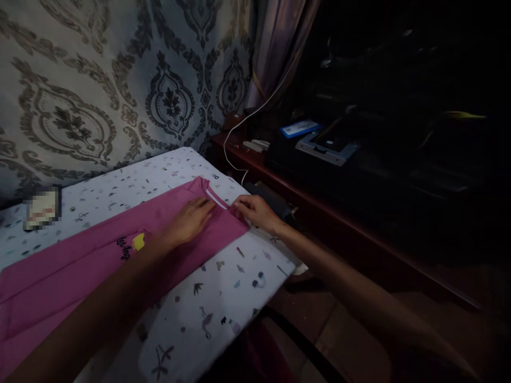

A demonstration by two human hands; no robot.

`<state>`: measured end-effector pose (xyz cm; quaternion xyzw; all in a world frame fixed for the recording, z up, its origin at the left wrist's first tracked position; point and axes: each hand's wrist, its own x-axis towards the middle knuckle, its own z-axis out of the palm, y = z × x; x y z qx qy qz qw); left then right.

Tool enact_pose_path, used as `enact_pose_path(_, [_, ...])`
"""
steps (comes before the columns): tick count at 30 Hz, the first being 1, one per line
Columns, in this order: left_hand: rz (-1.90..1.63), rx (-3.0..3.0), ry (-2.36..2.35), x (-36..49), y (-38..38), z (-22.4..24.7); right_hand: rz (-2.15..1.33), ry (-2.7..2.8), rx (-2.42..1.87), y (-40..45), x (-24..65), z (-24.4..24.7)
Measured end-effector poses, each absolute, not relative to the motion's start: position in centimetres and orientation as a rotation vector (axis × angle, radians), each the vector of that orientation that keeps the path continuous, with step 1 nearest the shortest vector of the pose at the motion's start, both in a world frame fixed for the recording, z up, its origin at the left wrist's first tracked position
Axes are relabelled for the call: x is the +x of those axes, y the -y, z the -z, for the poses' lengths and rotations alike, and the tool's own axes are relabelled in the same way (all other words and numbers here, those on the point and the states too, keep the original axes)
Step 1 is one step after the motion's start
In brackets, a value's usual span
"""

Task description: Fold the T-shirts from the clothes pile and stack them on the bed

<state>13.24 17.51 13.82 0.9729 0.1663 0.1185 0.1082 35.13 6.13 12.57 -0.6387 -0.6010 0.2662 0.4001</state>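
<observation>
A pink T-shirt [80, 260] lies long and narrow across a table with a white printed cover [187, 319]. Dark lettering and a yellow patch show on its front, partly behind my left forearm. My left hand [189, 221] rests on the cloth just below the neckline, fingers stretched out and slightly bent. At the collar's right side, my right hand [255, 211] has its thumb and fingers pinched on the shirt's edge. A white strip shows inside the collar between the two hands. The shirt's lower end runs out of view at the left.
A blurred-out flat object [42, 208] lies at the table's left. Patterned cloth [171, 98] hangs behind. To the right, a dark red wooden surface [279, 183] holds a blue-edged box [300, 128] and a metal device [327, 149]. A white cable [225, 146] hangs near the table's far corner.
</observation>
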Motion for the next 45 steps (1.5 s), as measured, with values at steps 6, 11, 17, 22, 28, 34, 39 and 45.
enact_pose_path(6, [-0.356,2.878,-0.451,14.0,-16.3,-12.8,-0.730,1.471,-1.613,-1.8,35.0,-12.1])
enact_pose_path(11, [-0.297,2.910,-0.634,15.2,-16.4,-13.0,-0.796,1.448,-1.617,-1.5,35.4,-11.8])
enact_pose_path(17, [-0.318,2.739,-1.291,14.4,-19.7,-13.5,-0.787,1.472,-1.635,-1.6,35.0,-11.6])
enact_pose_path(22, [-0.289,2.574,-1.533,13.0,-23.4,-13.3,-0.767,1.438,-1.658,-1.7,34.9,-11.3])
enact_pose_path(28, [-0.369,2.475,-1.499,12.5,-24.3,-13.8,-0.835,1.445,-1.649,-2.0,35.4,-11.5])
enact_pose_path(34, [-0.741,2.314,-1.457,11.7,-24.6,-15.3,-0.797,1.457,-1.673,-2.3,35.4,-11.3])
enact_pose_path(39, [-0.530,2.426,-1.529,11.9,-24.6,-14.5,-0.717,1.450,-1.699,-2.6,35.3,-11.4])
enact_pose_path(45, [-0.274,2.597,-1.531,12.4,-24.5,-14.0,-0.676,1.458,-1.815,-2.5,35.1,-11.8])
